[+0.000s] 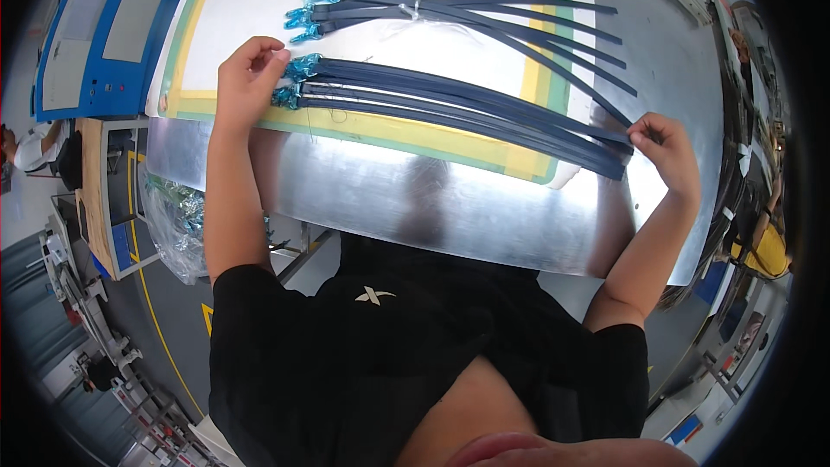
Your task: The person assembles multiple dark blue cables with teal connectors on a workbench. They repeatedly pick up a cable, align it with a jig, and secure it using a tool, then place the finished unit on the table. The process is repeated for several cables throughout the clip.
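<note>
Dark blue flat straps with light-blue plastic-wrapped ends lie in two groups on the work surface. The far bundle (484, 15) is gathered by a clear tie (413, 10), and its free ends fan out to the right. Nearer to me, several straps (450, 104) lie roughly side by side. My left hand (248, 82) has thumb and fingers closed beside their wrapped ends (302, 67); what it grips, if anything, is hidden. At the opposite end, my right hand (666, 151) pinches a strap's tip between thumb and fingers.
Yellow and green tape (415, 140) borders the white sheet on the shiny metal table (372, 190). A blue-and-white machine cabinet (117, 35) stands at the left. Below it, a clear plastic bag (177, 233) hangs near the table's edge. A white-framed wooden bench (95, 199) is farther left.
</note>
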### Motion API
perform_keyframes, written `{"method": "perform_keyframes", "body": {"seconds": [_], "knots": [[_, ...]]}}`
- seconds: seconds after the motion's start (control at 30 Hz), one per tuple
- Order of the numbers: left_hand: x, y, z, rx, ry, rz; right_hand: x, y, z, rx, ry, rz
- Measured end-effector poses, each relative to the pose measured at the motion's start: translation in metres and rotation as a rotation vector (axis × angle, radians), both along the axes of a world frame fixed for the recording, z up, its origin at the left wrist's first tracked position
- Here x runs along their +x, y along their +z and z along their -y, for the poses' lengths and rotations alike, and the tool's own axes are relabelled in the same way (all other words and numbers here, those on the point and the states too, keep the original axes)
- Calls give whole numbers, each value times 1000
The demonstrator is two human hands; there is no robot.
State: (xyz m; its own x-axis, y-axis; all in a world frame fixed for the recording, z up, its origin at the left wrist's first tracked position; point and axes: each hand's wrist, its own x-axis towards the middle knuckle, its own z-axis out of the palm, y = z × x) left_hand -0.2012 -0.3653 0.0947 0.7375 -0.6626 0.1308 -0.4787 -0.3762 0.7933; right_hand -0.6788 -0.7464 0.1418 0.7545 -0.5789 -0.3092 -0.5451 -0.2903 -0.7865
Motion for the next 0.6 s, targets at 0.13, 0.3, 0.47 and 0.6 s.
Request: {"method": "perform_keyframes", "body": {"seconds": [0.13,0.3,0.47,0.6], "knots": [[-4,-1,11,13,-305,259,1,1,-8,-113,60,-74],[-7,3,12,93,-482,402,5,9,-14,-298,53,-149],[12,1,-3,121,-583,398,54,16,-58,-433,198,-16],[10,0,-6,67,-594,375,88,6,-108,-516,312,10]]}}
